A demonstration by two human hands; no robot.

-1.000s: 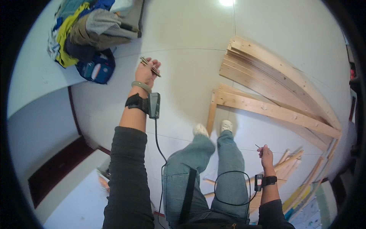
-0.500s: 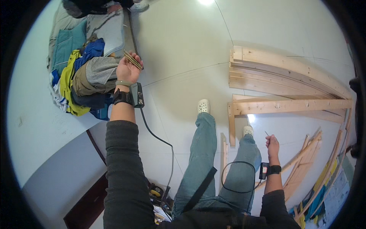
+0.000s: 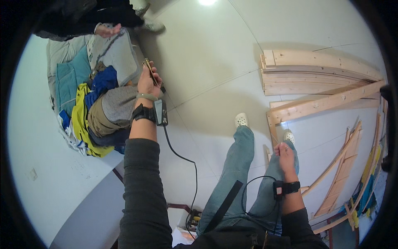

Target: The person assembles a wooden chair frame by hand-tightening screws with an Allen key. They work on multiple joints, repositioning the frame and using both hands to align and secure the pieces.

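Note:
My left hand (image 3: 148, 82) is closed around several thin, brass-coloured rods (image 3: 148, 66), which look like long bolts; their exact kind cannot be made out. It is held out beside the pile of clothes (image 3: 114, 106). My right hand (image 3: 285, 155), in front of my right leg, pinches a thin metal piece (image 3: 274, 139) that points up and left, too fine to identify. Just beyond that hand lies a jointed wooden frame (image 3: 327, 101), with a long rail and a short leg.
A stack of pine planks (image 3: 315, 76) lies behind the frame. Slatted wooden pieces (image 3: 342, 178) rest at the right. Another person's hand (image 3: 107, 30) and dark sleeve show at the upper left. Black cables (image 3: 192, 161) hang from my wrist devices. Tiled floor (image 3: 199, 62) stretches ahead.
My left hand has turned, so the rods stand steeper. My right hand has moved left and closer to the frame's short leg. The other person has come further into view.

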